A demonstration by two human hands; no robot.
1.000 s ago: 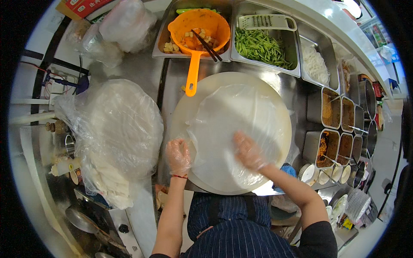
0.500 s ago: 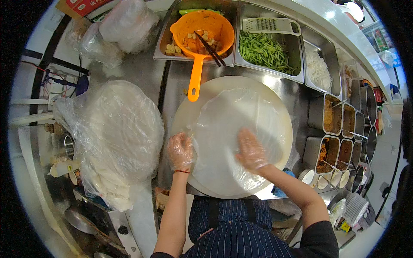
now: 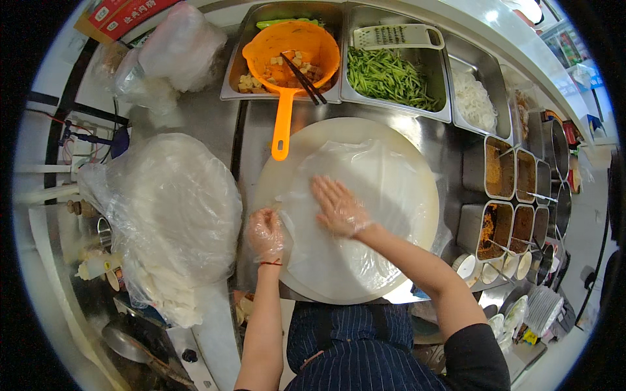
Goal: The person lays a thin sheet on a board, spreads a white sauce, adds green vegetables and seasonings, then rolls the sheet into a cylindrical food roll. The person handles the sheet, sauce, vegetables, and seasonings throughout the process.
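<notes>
One thin translucent sheet (image 3: 332, 264) lies on one round pale board (image 3: 427, 215), beneath the right hand (image 3: 340, 208) and just beside the left hand (image 3: 265, 234). I count two hands, both in clear gloves: the right flat over the sheet, fingers extended, grasping nothing; the left with fingers curled in at the sheet's left edge, whether pinching it I cannot tell. The right forearm (image 3: 417, 257) hides part of the sheet from me. One orange dipper (image 3: 255, 55), holding two chopsticks (image 3: 302, 78), extends its handle over the board's upper-left rim. Beyond, across the steel surface (image 3: 254, 124), I see three large trays (image 3: 398, 111) and one grater (image 3: 398, 37); at right, six small containers (image 3: 473, 169).
</notes>
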